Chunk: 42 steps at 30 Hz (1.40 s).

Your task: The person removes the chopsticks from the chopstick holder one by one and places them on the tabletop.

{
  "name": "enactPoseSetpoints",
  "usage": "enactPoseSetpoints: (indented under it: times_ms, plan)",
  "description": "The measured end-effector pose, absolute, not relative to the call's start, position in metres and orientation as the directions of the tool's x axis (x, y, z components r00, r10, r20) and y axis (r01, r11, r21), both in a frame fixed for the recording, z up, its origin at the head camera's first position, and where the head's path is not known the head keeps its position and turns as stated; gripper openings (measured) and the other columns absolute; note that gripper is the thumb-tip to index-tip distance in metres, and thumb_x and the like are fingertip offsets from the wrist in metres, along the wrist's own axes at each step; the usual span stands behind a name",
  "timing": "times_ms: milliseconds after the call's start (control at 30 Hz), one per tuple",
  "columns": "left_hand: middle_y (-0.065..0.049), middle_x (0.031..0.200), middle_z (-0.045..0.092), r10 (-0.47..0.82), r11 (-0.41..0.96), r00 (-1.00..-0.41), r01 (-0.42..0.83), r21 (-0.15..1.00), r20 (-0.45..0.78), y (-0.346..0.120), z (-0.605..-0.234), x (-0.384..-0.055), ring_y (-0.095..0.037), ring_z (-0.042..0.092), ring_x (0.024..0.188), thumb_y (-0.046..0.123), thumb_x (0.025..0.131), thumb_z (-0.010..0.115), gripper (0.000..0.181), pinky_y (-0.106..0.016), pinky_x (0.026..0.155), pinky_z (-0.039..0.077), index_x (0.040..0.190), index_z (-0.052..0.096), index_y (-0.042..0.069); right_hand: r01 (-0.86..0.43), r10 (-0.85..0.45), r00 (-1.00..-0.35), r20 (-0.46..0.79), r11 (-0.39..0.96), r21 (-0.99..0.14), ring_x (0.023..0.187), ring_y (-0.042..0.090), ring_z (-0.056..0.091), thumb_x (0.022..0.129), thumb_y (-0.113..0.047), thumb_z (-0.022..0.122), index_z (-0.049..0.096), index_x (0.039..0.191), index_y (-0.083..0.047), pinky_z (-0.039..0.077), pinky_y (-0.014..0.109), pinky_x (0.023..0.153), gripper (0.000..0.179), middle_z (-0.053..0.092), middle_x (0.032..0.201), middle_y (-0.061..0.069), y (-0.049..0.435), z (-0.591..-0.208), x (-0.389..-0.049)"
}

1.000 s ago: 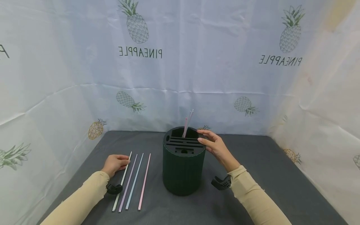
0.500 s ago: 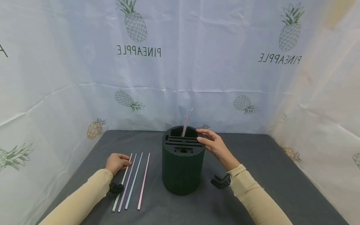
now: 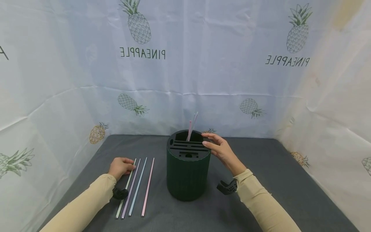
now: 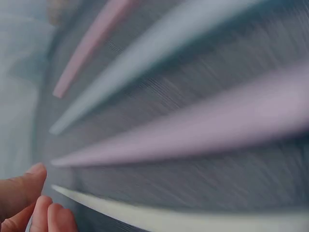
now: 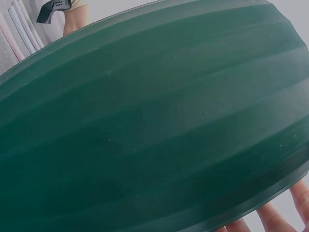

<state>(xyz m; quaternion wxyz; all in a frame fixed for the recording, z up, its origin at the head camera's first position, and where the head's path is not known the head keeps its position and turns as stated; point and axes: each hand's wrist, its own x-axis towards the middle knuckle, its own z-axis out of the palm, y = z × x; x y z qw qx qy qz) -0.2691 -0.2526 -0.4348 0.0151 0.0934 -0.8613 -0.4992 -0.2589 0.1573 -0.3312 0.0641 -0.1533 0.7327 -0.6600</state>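
Note:
Side by side on the grey cloth lie a pale green chopstick (image 3: 119,209), a lavender chopstick (image 3: 127,201), a light blue chopstick (image 3: 136,191) and a pink chopstick (image 3: 148,188). My left hand (image 3: 119,168) pinches the thin far end of the pale green one, which still lies along the cloth. The left wrist view shows the thumb (image 4: 34,181) and curled fingertips right at that tip. My right hand (image 3: 221,149) rests on the right rim of a dark green utensil holder (image 3: 188,180), its fingers spread. In the right wrist view the holder's ribbed wall fills most of the frame.
Two chopsticks (image 3: 189,130) stand in the holder's rear compartment, leaning slightly. The holder's black slotted top (image 3: 189,146) has several narrow openings. A white curtain (image 3: 185,64) with pineapple prints hangs behind the table (image 3: 246,206) and along both sides.
My left hand has shifted slightly right, its fingertips further across the pale green chopstick, whose far end has moved a little toward the lavender one. My right hand and the holder have stayed put.

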Motion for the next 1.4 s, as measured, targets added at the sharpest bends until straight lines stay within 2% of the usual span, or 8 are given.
enactPoseSetpoints:
  times_ms: [133, 233, 433, 600, 733, 867, 1033, 1400]
  plan:
    - [-0.028, 0.120, 0.061, -0.126, 0.417, -0.991, -0.098, 0.904, -0.049, -0.245, -0.412, -0.265, -0.031, 0.065, 0.100, 0.008, 0.092, 0.065, 0.036, -0.040, 0.083, 0.058, 0.122, 0.059, -0.011, -0.140, -0.320, -0.941, 0.107, 0.082, -0.987, 0.145, 0.029, 0.024, 0.095, -0.030, 0.063, 0.049, 0.140, -0.016, 0.024, 0.063, 0.114, 0.050, 0.026, 0.158, 0.002, 0.156, -0.333, -0.260]
    - [-0.022, 0.129, 0.056, -0.066, 0.326, -0.996, -0.071, 0.943, -0.053, -0.230, -0.379, -0.262, -0.030, 0.058, 0.117, 0.015, 0.097, 0.061, 0.041, -0.038, 0.094, 0.054, 0.132, 0.053, -0.004, -0.138, -0.320, -0.942, 0.103, 0.087, -0.987, 0.146, 0.028, 0.024, 0.095, -0.031, 0.063, 0.048, 0.141, -0.016, 0.024, 0.063, 0.114, 0.051, 0.026, 0.157, 0.003, 0.157, -0.334, -0.260]
    - [-0.011, 0.131, 0.053, 0.115, 0.185, -0.993, 0.052, 0.981, 0.031, -0.186, -0.299, -0.256, -0.020, 0.056, 0.118, 0.021, 0.096, 0.062, 0.046, -0.030, 0.099, 0.051, 0.137, 0.050, 0.002, -0.146, -0.309, -0.944, 0.114, 0.081, -0.986, 0.145, 0.027, 0.023, 0.095, -0.032, 0.063, 0.048, 0.141, -0.016, 0.024, 0.062, 0.114, 0.051, 0.027, 0.156, 0.002, 0.157, -0.332, -0.260]
    - [-0.014, 0.130, 0.055, 0.255, 0.139, -0.958, 0.172, 0.975, 0.132, -0.139, -0.258, -0.250, -0.028, 0.057, 0.118, 0.014, 0.094, 0.065, 0.040, -0.035, 0.099, 0.051, 0.131, 0.055, 0.002, -0.149, -0.307, -0.945, 0.116, 0.085, -0.985, 0.146, 0.029, 0.023, 0.096, -0.030, 0.062, 0.047, 0.141, -0.015, 0.024, 0.062, 0.114, 0.051, 0.026, 0.158, 0.004, 0.159, -0.333, -0.259]
    - [-0.016, 0.128, 0.058, 0.324, 0.160, -0.936, 0.200, 0.967, 0.140, -0.109, -0.249, -0.250, -0.034, 0.057, 0.118, 0.012, 0.092, 0.066, 0.036, -0.039, 0.098, 0.052, 0.127, 0.059, 0.002, -0.141, -0.300, -0.948, 0.109, 0.088, -0.986, 0.145, 0.029, 0.024, 0.095, -0.031, 0.062, 0.048, 0.140, -0.016, 0.024, 0.062, 0.114, 0.050, 0.026, 0.157, 0.003, 0.159, -0.333, -0.259]
    - [-0.014, 0.124, 0.060, 0.337, 0.213, -0.935, 0.186, 0.959, 0.107, -0.092, -0.251, -0.254, -0.031, 0.059, 0.113, 0.011, 0.091, 0.068, 0.034, -0.040, 0.098, 0.052, 0.124, 0.061, 0.005, -0.127, -0.296, -0.950, 0.096, 0.087, -0.988, 0.145, 0.030, 0.026, 0.094, -0.032, 0.064, 0.049, 0.140, -0.017, 0.025, 0.063, 0.114, 0.050, 0.028, 0.157, 0.002, 0.158, -0.332, -0.259]
    - [-0.013, 0.118, 0.064, 0.343, 0.263, -0.935, 0.186, 0.947, 0.088, -0.083, -0.255, -0.258, -0.024, 0.061, 0.109, 0.010, 0.089, 0.070, 0.033, -0.039, 0.095, 0.053, 0.121, 0.063, 0.005, -0.116, -0.291, -0.953, 0.088, 0.080, -0.990, 0.144, 0.030, 0.028, 0.094, -0.031, 0.064, 0.050, 0.139, -0.017, 0.024, 0.063, 0.114, 0.049, 0.029, 0.156, 0.001, 0.156, -0.332, -0.259]
    - [-0.010, 0.107, 0.065, 0.343, 0.349, -0.934, 0.220, 0.911, 0.094, -0.077, -0.261, -0.260, -0.023, 0.060, 0.102, 0.009, 0.088, 0.071, 0.025, -0.039, 0.093, 0.053, 0.112, 0.066, 0.002, -0.122, -0.305, -0.948, 0.095, 0.071, -0.990, 0.143, 0.032, 0.029, 0.095, -0.030, 0.063, 0.048, 0.140, -0.013, 0.023, 0.063, 0.114, 0.050, 0.027, 0.157, 0.004, 0.158, -0.332, -0.260]
